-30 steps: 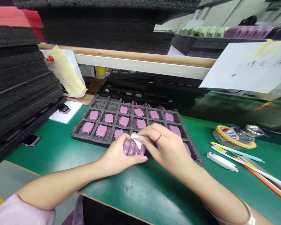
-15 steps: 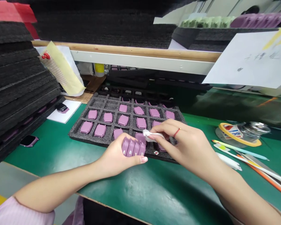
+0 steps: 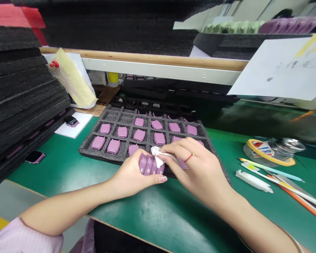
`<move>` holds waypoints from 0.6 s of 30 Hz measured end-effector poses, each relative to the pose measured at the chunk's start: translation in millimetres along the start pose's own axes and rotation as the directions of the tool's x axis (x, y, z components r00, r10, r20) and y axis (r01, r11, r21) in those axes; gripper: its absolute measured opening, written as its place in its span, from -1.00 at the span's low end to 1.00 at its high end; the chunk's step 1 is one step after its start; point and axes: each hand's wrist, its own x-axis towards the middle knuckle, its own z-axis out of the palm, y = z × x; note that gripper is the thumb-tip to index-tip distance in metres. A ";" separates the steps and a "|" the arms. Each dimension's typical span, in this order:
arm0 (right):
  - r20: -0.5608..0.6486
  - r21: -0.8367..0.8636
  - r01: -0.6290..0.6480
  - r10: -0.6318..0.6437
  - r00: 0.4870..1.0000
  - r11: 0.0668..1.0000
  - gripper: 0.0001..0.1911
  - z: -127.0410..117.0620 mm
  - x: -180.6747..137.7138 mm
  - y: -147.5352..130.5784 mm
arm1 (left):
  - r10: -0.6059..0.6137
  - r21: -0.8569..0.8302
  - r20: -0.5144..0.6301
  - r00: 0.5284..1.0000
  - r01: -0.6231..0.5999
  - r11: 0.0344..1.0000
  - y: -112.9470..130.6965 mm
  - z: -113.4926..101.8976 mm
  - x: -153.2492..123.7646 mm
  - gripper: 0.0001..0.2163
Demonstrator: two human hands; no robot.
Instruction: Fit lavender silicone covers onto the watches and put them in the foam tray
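Observation:
My left hand (image 3: pixel 133 174) is closed round a small stack of purple watch cases (image 3: pixel 149 165), held on edge just in front of a dark foam tray (image 3: pixel 113 116). My right hand (image 3: pixel 197 163), with a red ring, pinches a small white cloth (image 3: pixel 157 154) and presses it against the right end of the stack. The tray's cells hold several more purple cases (image 3: pixel 139 135). My right hand hides the tray's front right cells.
Stacks of black foam trays (image 3: pixel 21 91) rise at the left. Two watches (image 3: pixel 34 157) lie on the green mat near them. At the right lie pens (image 3: pixel 271 170), a white tool (image 3: pixel 254 176), a tape roll (image 3: pixel 268 154) and a metal dish. A paper sheet (image 3: pixel 281 68) hangs from the shelf.
My right hand drew the cloth away to the right over the tray, then brought it back onto the stack. My left hand kept the stack in place.

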 end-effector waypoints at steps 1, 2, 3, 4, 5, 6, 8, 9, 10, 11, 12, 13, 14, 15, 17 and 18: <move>0.006 0.041 0.017 -0.017 1.000 0.999 -0.92 -0.3 0.3 -3.4 | -0.004 0.001 0.003 1.000 0.004 1.000 0.2 -0.3 0.3 -0.51; 0.025 0.064 0.044 -0.045 0.999 0.997 -0.90 -0.2 0.6 -6.9 | -0.004 -0.002 0.002 1.000 0.004 1.000 0.4 -0.6 0.7 -0.50; 0.048 0.070 0.072 -0.075 0.996 0.995 -0.87 0.0 1.0 -9.4 | -0.004 -0.012 0.002 1.000 0.004 1.000 0.6 -0.9 1.3 -0.48; 0.072 0.050 0.095 -0.099 0.993 0.994 -0.84 0.0 1.7 -10.2 | -0.005 -0.027 0.003 1.000 0.005 1.000 0.8 -1.3 1.7 -0.48; 0.089 0.006 0.113 -0.113 0.990 0.994 -0.81 -0.6 2.6 -8.7 | -0.006 -0.041 0.005 1.000 0.007 0.999 1.1 -1.8 2.0 -0.49; 0.094 -0.050 0.120 -0.115 0.989 0.991 -0.81 -2.2 3.6 -5.1 | -0.006 -0.050 0.010 1.000 0.007 0.999 1.4 -2.1 2.1 -0.50; 0.078 -0.139 0.097 -0.087 0.993 0.985 -0.85 -9.0 5.2 6.0 | 0.004 -0.053 0.020 1.000 -0.003 0.999 2.0 -2.7 1.6 -0.54; 0.070 -0.165 0.071 -0.060 0.996 0.984 -0.88 -14.0 5.4 11.4 | 0.011 -0.046 0.025 1.000 -0.010 0.999 2.3 -2.8 1.1 -0.56; 0.077 -0.171 0.042 -0.029 0.997 0.984 -0.89 -19.7 4.9 15.5 | 0.016 -0.040 0.024 1.000 -0.015 0.999 2.5 -2.8 0.6 -0.56; 0.103 -0.152 0.015 0.000 0.995 0.988 -0.89 -25.5 3.8 17.7 | 0.016 -0.039 0.022 1.000 -0.015 0.999 2.6 -2.7 0.2 -0.55; 0.160 -0.116 -0.007 0.025 0.987 0.993 -0.89 -31.0 2.0 17.7 | 0.019 -0.047 0.022 1.000 -0.018 0.999 2.8 -2.5 -0.3 -0.55; 0.241 -0.072 -0.019 0.036 0.970 0.997 -0.89 -35.6 -0.3 15.7 | 0.031 -0.056 0.022 0.999 -0.029 0.998 2.9 -2.3 -0.7 -0.55; 0.337 -0.021 -0.025 0.031 0.941 0.999 -0.88 -39.1 -3.0 12.2 | 0.047 -0.064 0.021 0.999 -0.045 0.997 3.2 -2.1 -1.3 -0.56; 0.434 0.028 -0.032 0.017 0.901 0.999 -0.86 -41.3 -5.9 8.1 | 0.065 -0.067 0.017 0.998 -0.064 0.996 3.6 -1.9 -1.9 -0.56; 0.581 0.086 -0.053 -0.007 0.814 0.995 -0.82 -42.3 -10.9 1.5 | 0.088 -0.062 -0.001 0.996 -0.088 0.994 4.8 -1.9 -3.6 -0.56; 0.624 0.089 -0.067 -0.004 0.781 0.994 -0.81 -41.7 -12.4 0.1 | 0.092 -0.061 -0.013 0.996 -0.093 0.994 5.5 -2.2 -4.7 -0.55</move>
